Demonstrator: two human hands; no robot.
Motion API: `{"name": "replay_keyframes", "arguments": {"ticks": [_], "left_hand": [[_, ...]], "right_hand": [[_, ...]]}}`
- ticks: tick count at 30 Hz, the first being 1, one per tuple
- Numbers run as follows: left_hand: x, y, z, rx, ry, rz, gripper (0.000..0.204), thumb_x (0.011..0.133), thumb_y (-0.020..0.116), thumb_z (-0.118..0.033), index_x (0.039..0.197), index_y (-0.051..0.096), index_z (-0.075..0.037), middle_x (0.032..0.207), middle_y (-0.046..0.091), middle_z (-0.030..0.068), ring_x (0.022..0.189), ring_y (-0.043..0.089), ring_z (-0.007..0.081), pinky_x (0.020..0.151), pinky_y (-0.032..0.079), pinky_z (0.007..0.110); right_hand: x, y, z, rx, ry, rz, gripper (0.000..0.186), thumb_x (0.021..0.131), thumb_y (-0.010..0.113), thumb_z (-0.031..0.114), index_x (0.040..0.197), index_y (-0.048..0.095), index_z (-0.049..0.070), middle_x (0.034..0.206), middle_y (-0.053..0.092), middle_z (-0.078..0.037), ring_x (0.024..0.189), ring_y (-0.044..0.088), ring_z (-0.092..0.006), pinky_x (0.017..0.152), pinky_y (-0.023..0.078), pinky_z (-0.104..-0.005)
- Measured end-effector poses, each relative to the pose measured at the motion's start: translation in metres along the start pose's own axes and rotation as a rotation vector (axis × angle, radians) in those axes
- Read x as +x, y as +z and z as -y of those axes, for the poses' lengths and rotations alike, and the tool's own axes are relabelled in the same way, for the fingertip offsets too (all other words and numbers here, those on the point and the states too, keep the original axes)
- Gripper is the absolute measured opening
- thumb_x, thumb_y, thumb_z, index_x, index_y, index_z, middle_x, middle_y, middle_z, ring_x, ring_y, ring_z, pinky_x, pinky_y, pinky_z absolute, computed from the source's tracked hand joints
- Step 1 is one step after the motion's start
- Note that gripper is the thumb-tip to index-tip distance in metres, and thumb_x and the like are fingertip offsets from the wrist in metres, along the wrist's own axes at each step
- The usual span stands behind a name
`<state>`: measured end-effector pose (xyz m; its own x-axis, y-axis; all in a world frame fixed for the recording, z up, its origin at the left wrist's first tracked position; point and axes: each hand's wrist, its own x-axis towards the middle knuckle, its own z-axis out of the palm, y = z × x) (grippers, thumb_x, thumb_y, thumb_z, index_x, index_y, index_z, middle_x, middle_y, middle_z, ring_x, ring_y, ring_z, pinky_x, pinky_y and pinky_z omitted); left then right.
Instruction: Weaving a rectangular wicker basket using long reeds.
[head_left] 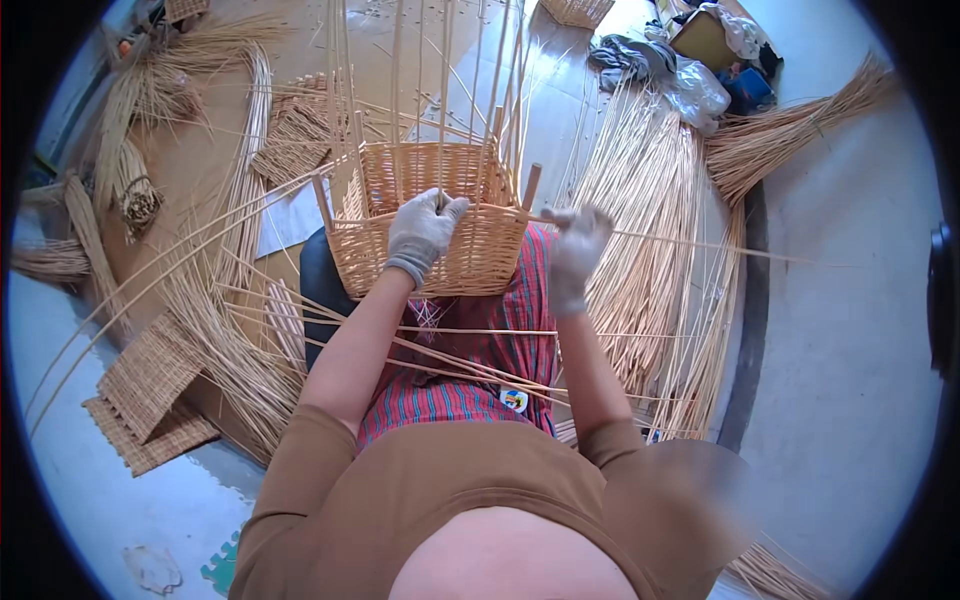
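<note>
A partly woven wicker basket (430, 258) rests on my lap, its thin upright stakes rising from the walls and thicker posts standing at its corners. My left hand (422, 232), in a pale knitted glove, is closed in a pinch at the near rim. The fingertips hide exactly which strands lie between them. Just right of the basket, my right hand (580, 252), gloved too, is closed on a long wicker strand (690, 242). That strand runs from the near-right corner out to the right. Motion blurs the right fingers.
Loose bundles of wicker (640, 210) fan out on the right, and more bundles (210, 310) lie on the left. Woven square panels (155, 375) lie at lower left. Long strands (180, 255) stick out leftward from the basket. Another basket (577, 12) stands at the back, near plastic bags (697, 95).
</note>
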<state>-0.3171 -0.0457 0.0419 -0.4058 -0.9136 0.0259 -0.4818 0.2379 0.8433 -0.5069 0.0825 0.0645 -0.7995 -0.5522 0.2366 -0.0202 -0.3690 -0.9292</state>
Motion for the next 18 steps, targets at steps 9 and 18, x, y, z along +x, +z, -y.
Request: {"name": "replay_keyframes", "arguments": {"ticks": [9,18], "left_hand": [[-0.081,-0.013,-0.008,-0.129,0.486,0.009,0.046,0.093,0.076,-0.013,0.137,0.062,-0.013,0.101,0.075,0.0124,0.086,0.073,0.0255,0.078,0.058,0.041],[-0.102,-0.135,0.083,0.373,0.356,-0.091,0.02,0.09,0.065,-0.009,0.107,0.074,-0.015,0.087,0.072,0.0059,0.087,0.071,0.0288,0.083,0.052,0.043]], "right_hand": [[-0.105,-0.03,0.008,-1.057,0.207,1.396,0.03,0.091,0.073,0.039,0.11,0.076,0.016,0.093,0.077,-0.015,0.09,0.074,-0.0388,0.082,0.057,-0.0512],[-0.078,-0.036,0.021,-0.745,0.182,0.387,0.021,0.1,0.073,0.024,0.111,0.071,0.006,0.099,0.073,-0.007,0.099,0.069,-0.0214,0.091,0.055,-0.0388]]}}
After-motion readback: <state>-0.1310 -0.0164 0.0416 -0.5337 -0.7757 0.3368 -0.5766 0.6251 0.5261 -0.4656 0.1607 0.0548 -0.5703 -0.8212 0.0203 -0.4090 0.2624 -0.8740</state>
